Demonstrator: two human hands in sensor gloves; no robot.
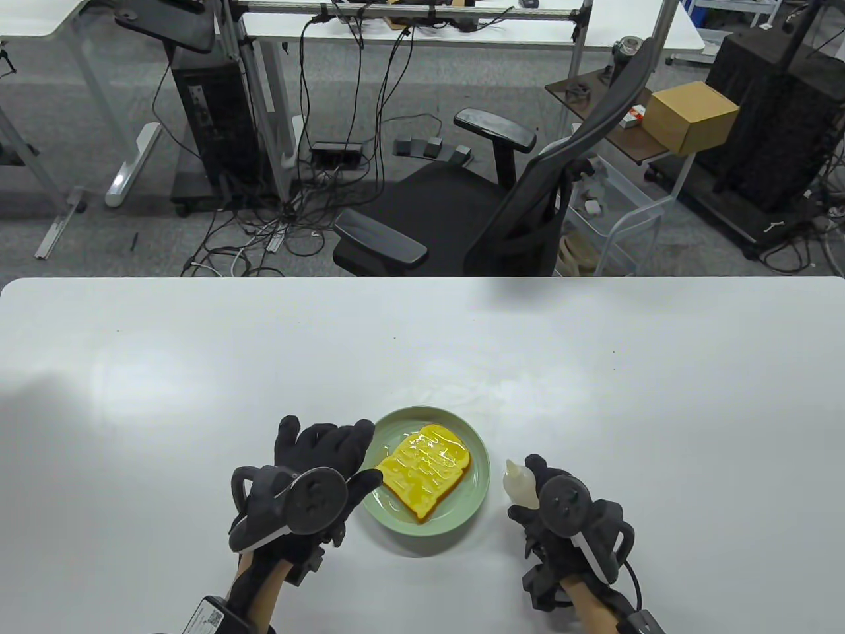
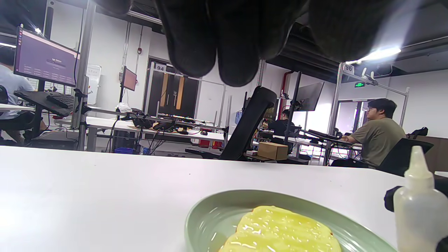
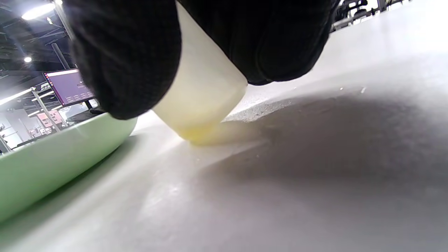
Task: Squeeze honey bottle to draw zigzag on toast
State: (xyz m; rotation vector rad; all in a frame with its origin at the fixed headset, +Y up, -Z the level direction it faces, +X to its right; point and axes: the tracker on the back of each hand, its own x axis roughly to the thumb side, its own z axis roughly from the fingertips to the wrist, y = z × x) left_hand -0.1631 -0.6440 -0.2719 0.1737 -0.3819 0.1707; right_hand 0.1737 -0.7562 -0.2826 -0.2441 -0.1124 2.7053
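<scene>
A yellow toast (image 1: 427,477) glossy with honey lines lies on a pale green plate (image 1: 478,492) near the table's front edge; both show in the left wrist view, toast (image 2: 280,231) on plate (image 2: 210,217). My right hand (image 1: 541,495) grips a translucent honey bottle (image 1: 519,484), upright with its base on the table just right of the plate; the right wrist view shows the bottle (image 3: 203,94) between my fingers (image 3: 126,56). My left hand (image 1: 330,456) rests at the plate's left rim, fingers spread, thumb touching the rim. The bottle also shows in the left wrist view (image 2: 418,210).
The white table (image 1: 198,370) stretches wide around the plate. Beyond its far edge stand a black office chair (image 1: 488,198), cables and desks. The plate's rim (image 3: 52,157) is close to the bottle's left.
</scene>
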